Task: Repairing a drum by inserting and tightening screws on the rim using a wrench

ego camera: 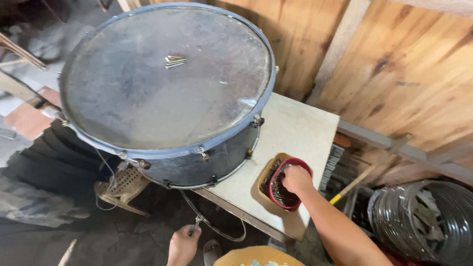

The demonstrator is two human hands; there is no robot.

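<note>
Right hand [296, 178] reaches into the red bowl [290, 184] beside the drum [167, 93]; its fingers are hidden, grip unclear. Left hand [183, 245], below the drum, grasps a small metal tool [196, 224].

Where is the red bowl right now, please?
In the head view, the red bowl sits inside a yellow tray on the white table, right of the drum, with the right hand reaching into it.
</note>
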